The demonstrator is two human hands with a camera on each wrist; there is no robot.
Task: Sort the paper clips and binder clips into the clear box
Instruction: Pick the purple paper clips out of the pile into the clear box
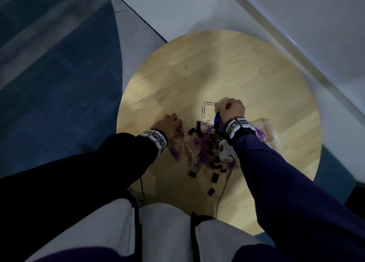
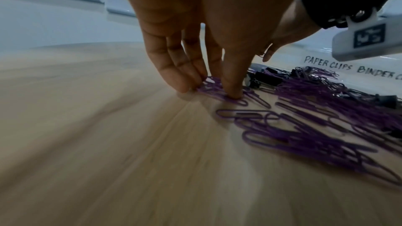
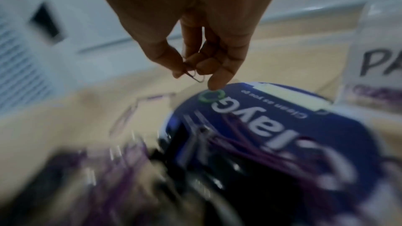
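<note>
- I see my left hand (image 2: pixel 195 28) with its fingers (image 2: pixel 172 68) nearly straight, tips pressed down on a few purple paper clips (image 2: pixel 219 90) at the left edge of the pile on the counter (image 2: pixel 97 126).
- My right hand (image 3: pixel 195 40) is curled, pinching one paper clip (image 3: pixel 193 75) between thumb and fingers, above a blue packet (image 3: pixel 272 126).
- The clips are too many and too tangled to count; black binder clips (image 1: pixel 212 176) lie scattered among them.
- One box (image 1: pixel 270 131) stands just right of my right wrist, holding purple clips.
</note>
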